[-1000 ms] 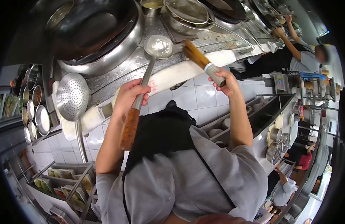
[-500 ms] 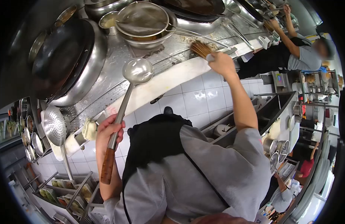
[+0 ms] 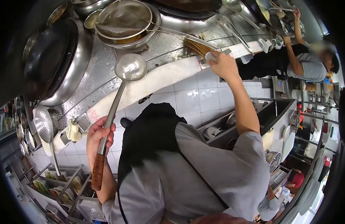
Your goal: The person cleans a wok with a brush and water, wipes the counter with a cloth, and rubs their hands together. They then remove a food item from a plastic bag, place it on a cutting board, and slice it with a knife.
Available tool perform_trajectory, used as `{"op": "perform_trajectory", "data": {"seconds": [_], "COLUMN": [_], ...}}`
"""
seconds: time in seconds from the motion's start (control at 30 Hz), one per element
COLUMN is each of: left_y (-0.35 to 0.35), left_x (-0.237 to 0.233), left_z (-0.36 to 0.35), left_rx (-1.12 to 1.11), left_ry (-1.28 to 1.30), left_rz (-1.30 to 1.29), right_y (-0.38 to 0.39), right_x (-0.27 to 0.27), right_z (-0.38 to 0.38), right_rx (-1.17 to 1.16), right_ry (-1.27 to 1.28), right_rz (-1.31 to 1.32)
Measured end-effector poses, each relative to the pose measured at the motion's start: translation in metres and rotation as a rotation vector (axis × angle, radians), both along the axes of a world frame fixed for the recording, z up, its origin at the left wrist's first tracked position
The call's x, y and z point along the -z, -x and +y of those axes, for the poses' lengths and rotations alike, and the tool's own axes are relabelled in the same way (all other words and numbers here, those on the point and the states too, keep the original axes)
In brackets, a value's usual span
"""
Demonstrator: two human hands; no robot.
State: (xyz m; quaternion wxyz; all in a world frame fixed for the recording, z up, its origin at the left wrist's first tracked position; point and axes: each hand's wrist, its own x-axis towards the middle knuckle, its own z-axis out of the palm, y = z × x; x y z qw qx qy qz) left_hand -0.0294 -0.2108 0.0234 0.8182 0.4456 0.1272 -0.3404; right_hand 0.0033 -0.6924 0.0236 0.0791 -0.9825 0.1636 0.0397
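Note:
My left hand (image 3: pixel 99 135) is closed round the metal shaft of a ladle (image 3: pixel 130 68), just above its brown wooden handle. The ladle's round bowl points away from me, over the front edge of the metal stove top (image 3: pixel 101 63). On the right, my right hand (image 3: pixel 224 66) grips the pale bound end of a bamboo wok brush (image 3: pixel 198 47). Its bristles lie at the stove top, partly behind the long handle of a mesh strainer (image 3: pixel 124 18). That strainer rests over a metal bowl (image 3: pixel 132 44).
A dark wok (image 3: pixel 49 56) sits at the left, with a perforated skimmer (image 3: pixel 44 123) below it. White cloth (image 3: pixel 161 78) lines the stove's front edge. Another dark wok (image 3: pixel 187 7) stands at the back. A co-worker (image 3: pixel 307 63) stands at the right. Behind me is a metal counter (image 3: pixel 281 123).
The view has shifted, so the stove items appear further left. My left hand still holds the ladle. My right hand still holds the brush, whose bristles now lie further under the strainer's handle.

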Motion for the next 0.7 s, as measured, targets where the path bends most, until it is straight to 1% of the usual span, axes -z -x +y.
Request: {"op": "perform_trajectory", "data": {"seconds": [0.03,0.13,0.23,0.33,0.37,0.4,0.47,0.5,0.6,0.63,0.7], "left_y": [-0.002,-0.007,-0.016,-0.022,-0.025,-0.027,-0.032,-0.033,-0.036,-0.038,-0.039], "left_x": [0.000,-0.004,-0.003,-0.002,-0.002,-0.001,0.003,0.007,0.012,0.014,0.017], "left_z": [-0.003,-0.018,-0.029,-0.041,-0.046,-0.051,-0.061,-0.066,-0.081,-0.085,-0.092], "left_rx": [0.006,0.025,0.074,0.092,0.100,0.109,0.122,0.125,0.127,0.129,0.133], "left_ry": [-0.001,-0.026,-0.044,-0.021,-0.020,-0.019,-0.017,-0.016,-0.012,-0.018,-0.019], "left_rz": [-0.006,-0.013,-0.034,-0.037,-0.035,-0.035,-0.031,-0.030,-0.015,-0.010,-0.003], "right_y": [0.002,0.005,0.003,0.007,0.009,0.012,0.017,0.016,0.010,0.005,-0.008], "right_x": [-0.003,0.000,0.027,0.005,-0.002,-0.007,-0.026,-0.027,-0.017,-0.013,0.004], "right_z": [-0.004,0.000,-0.027,-0.060,-0.073,-0.090,-0.107,-0.113,-0.118,-0.114,-0.117], "right_rx": [-0.020,-0.265,-0.506,-0.488,-0.510,-0.569,-0.519,-0.418,-0.399,-0.398,-0.450], "right_ry": [0.019,0.096,0.316,0.541,0.630,0.696,0.682,0.583,0.336,0.188,0.116], "right_rz": [-0.011,0.027,-0.089,0.053,0.056,-0.047,-0.039,-0.031,-0.109,-0.110,-0.053]}}
